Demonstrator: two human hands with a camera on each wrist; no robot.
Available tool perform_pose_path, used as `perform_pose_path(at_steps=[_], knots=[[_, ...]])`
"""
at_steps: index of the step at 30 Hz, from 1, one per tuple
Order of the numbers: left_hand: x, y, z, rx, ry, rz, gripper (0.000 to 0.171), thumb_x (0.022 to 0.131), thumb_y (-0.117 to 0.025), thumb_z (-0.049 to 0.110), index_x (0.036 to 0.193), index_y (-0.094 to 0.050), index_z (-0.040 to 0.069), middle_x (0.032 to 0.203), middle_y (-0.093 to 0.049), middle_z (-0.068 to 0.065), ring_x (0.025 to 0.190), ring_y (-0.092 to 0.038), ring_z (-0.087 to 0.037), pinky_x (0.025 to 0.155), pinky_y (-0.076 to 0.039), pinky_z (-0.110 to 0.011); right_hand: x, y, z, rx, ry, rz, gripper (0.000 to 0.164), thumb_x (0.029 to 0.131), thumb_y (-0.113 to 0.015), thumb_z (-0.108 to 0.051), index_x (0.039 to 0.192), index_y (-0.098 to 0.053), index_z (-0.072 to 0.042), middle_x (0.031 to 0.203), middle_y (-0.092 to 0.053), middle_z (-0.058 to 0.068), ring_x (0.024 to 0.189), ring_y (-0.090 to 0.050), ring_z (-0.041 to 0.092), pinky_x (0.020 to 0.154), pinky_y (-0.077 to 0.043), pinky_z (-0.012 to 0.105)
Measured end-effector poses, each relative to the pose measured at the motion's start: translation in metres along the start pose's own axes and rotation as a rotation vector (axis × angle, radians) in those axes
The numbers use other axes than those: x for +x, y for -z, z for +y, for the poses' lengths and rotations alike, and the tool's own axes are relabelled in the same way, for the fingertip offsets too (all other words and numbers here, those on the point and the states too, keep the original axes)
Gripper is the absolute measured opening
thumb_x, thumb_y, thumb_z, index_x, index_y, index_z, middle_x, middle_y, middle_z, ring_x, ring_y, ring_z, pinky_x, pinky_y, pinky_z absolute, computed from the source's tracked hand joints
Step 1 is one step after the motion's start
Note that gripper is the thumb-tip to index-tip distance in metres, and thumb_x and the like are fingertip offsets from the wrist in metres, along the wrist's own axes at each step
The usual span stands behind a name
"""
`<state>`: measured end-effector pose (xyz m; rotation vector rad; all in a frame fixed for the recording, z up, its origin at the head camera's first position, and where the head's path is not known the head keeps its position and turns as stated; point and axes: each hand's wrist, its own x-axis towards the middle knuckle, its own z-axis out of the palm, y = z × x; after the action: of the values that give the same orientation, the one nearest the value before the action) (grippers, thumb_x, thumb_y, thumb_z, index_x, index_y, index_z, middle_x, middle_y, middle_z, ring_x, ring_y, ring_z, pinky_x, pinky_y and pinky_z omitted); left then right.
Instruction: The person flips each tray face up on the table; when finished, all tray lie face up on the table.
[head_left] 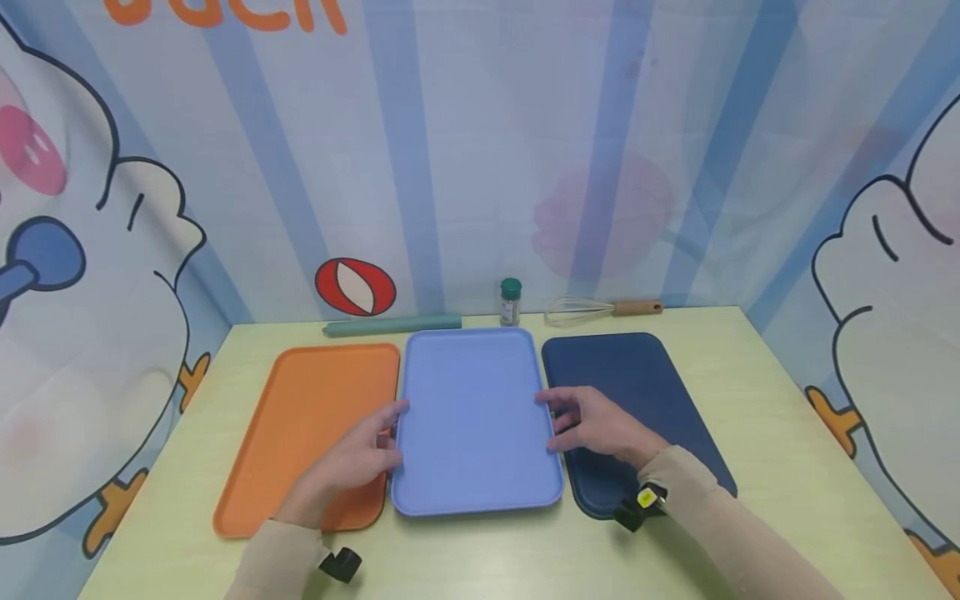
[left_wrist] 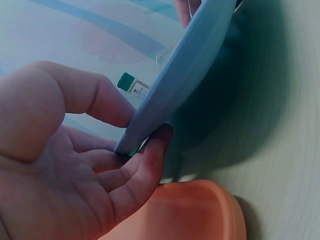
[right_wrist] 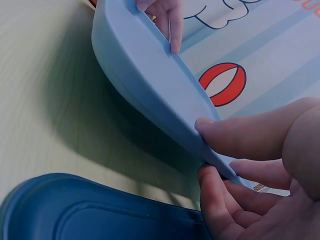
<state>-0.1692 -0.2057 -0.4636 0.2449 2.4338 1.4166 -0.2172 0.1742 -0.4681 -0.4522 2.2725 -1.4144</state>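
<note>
A light blue tray [head_left: 474,417] is held between both hands, raised a little over the table with its shadow beneath it in the wrist views. My left hand [head_left: 358,450] pinches its left edge, the thumb on top and fingertips under the rim [left_wrist: 145,110]. At the opposite edge my right hand [head_left: 596,423] grips in the same way, thumb above and fingers below the rim [right_wrist: 165,112]. Under the left hand lies an orange tray [head_left: 322,425], and a dark blue tray [head_left: 622,383] lies under the right hand.
Along the back edge of the pale table [head_left: 480,558] lie a teal rod [head_left: 393,325] and a whisk [head_left: 637,307] with a wooden handle. Between them stands a small green-capped jar [head_left: 510,302]. A printed curtain [head_left: 480,150] hangs behind the table.
</note>
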Motion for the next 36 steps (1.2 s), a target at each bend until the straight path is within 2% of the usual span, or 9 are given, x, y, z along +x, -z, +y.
perform_pose_path(at_steps=[3,8,14,18,21,26,29,35,36], knots=[[0.0,0.0,-0.002,0.005,-0.011,-0.002,0.081,0.09,-0.061,-0.004,0.164,-0.028,-0.002,0.167,-0.032,-0.026,0.129,-0.048,-0.036,0.105,-0.048,-0.048,0.0,0.0,0.0,0.001,-0.002,-0.005,0.077,0.081,-0.087,0.0,0.151,-0.054,0.001,0.147,-0.053,0.026,0.099,-0.067,0.022,0.086,-0.058,0.035],[0.001,-0.002,-0.005,0.018,-0.019,-0.003,0.08,0.089,-0.062,-0.005,0.163,-0.029,-0.004,0.162,-0.038,-0.025,0.122,-0.05,-0.034,0.094,-0.049,-0.039,0.0,0.0,-0.001,0.003,-0.005,-0.012,0.077,0.081,-0.086,0.002,0.151,-0.053,0.002,0.147,-0.053,0.026,0.098,-0.066,0.022,0.085,-0.057,0.034],[0.001,-0.004,-0.004,0.029,-0.017,-0.002,0.08,0.089,-0.062,-0.006,0.162,-0.029,-0.006,0.156,-0.043,-0.024,0.117,-0.052,-0.031,0.09,-0.048,-0.035,0.0,-0.001,-0.002,-0.019,-0.021,-0.009,0.077,0.082,-0.086,0.001,0.151,-0.053,0.0,0.145,-0.055,0.023,0.098,-0.065,0.022,0.084,-0.057,0.034],[0.001,-0.006,-0.001,0.039,-0.001,0.002,0.08,0.09,-0.06,-0.008,0.162,-0.027,-0.007,0.15,-0.045,-0.022,0.095,-0.057,-0.024,0.079,-0.05,-0.032,0.0,-0.002,-0.001,-0.036,-0.02,-0.009,0.075,0.082,-0.086,0.0,0.15,-0.054,0.0,0.141,-0.057,0.022,0.097,-0.064,0.022,0.083,-0.056,0.034],[0.001,-0.008,0.001,0.088,-0.004,0.016,0.081,0.088,-0.06,-0.01,0.161,-0.027,-0.009,0.145,-0.049,-0.023,0.085,-0.056,-0.022,0.073,-0.05,-0.031,0.0,-0.002,-0.001,-0.049,-0.019,-0.013,0.074,0.082,-0.086,-0.001,0.15,-0.054,0.001,0.141,-0.057,0.022,0.097,-0.064,0.022,0.082,-0.055,0.033],[-0.001,-0.01,0.006,0.203,-0.013,0.045,0.079,0.087,-0.063,-0.01,0.16,-0.033,-0.008,0.132,-0.056,-0.02,0.098,-0.056,-0.026,0.079,-0.05,-0.036,0.0,-0.001,-0.002,-0.075,-0.02,-0.018,0.074,0.083,-0.086,-0.001,0.149,-0.054,0.002,0.142,-0.057,0.023,0.098,-0.064,0.022,0.083,-0.055,0.033],[-0.001,-0.011,0.008,0.238,-0.024,0.052,0.079,0.088,-0.063,-0.009,0.161,-0.032,-0.006,0.138,-0.055,-0.019,0.11,-0.055,-0.029,0.086,-0.049,-0.039,0.001,-0.001,-0.003,-0.097,-0.014,-0.016,0.073,0.083,-0.085,0.0,0.149,-0.054,0.003,0.139,-0.058,0.022,0.097,-0.064,0.021,0.082,-0.055,0.033],[0.002,-0.013,0.01,0.261,-0.031,0.058,0.081,0.089,-0.061,-0.009,0.163,-0.03,-0.001,0.131,-0.054,-0.017,0.115,-0.053,-0.03,0.086,-0.045,-0.04,0.001,-0.002,-0.008,-0.144,-0.014,-0.022,0.073,0.084,-0.084,0.0,0.149,-0.054,0.003,0.108,-0.065,0.012,0.091,-0.06,0.021,0.076,-0.052,0.034],[0.002,-0.013,0.01,0.263,-0.027,0.06,0.082,0.089,-0.061,-0.009,0.163,-0.03,-0.001,0.134,-0.055,-0.017,0.116,-0.053,-0.029,0.087,-0.046,-0.04,0.0,-0.003,-0.009,-0.152,-0.015,-0.021,0.072,0.084,-0.084,0.0,0.149,-0.054,0.003,0.103,-0.065,0.011,0.09,-0.06,0.021,0.075,-0.051,0.034]])
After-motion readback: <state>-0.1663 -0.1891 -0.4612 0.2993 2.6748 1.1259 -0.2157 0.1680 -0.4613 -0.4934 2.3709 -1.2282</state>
